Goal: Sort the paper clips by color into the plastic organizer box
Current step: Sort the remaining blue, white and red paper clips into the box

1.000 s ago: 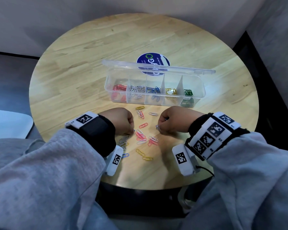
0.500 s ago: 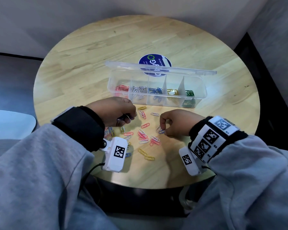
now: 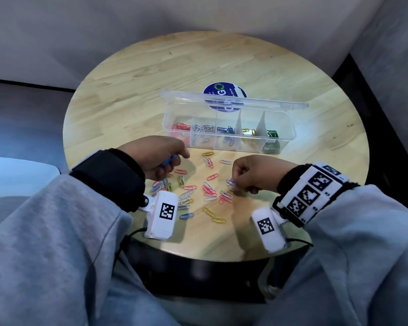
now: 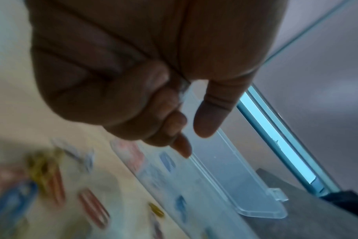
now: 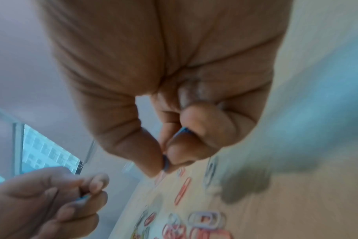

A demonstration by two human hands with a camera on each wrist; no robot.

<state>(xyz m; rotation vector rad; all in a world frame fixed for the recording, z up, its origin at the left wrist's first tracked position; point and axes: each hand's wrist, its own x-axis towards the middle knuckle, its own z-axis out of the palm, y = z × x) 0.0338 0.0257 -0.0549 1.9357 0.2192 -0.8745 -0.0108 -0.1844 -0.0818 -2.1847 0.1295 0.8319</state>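
A clear plastic organizer box [image 3: 285,128] stands open on the round wooden table [image 3: 132,74], its compartments holding red, white, blue, yellow and green paper clips. Loose clips of mixed colours [image 3: 207,189] lie scattered in front of it. My left hand [image 3: 160,158] is raised above the left part of the pile and grips blue paper clips [image 3: 169,160] in curled fingers. My right hand [image 3: 247,177] sits low at the right of the pile, thumb and forefinger pinching a blue clip [image 5: 165,161], also seen as a blue clip [image 3: 230,182] from the head.
The box's open lid [image 3: 233,103] stands behind it, over a round blue sticker [image 3: 224,90]. Grey walls close in behind the table, a dark floor strip lies right. A pale seat [image 3: 17,170] is at left. My grey sleeves [image 3: 57,243] cover the table's near edge.
My left hand has lifted off the pile and moved up toward the box, carrying blue clips. My right hand stayed at the right of the pile, pinching a blue clip.
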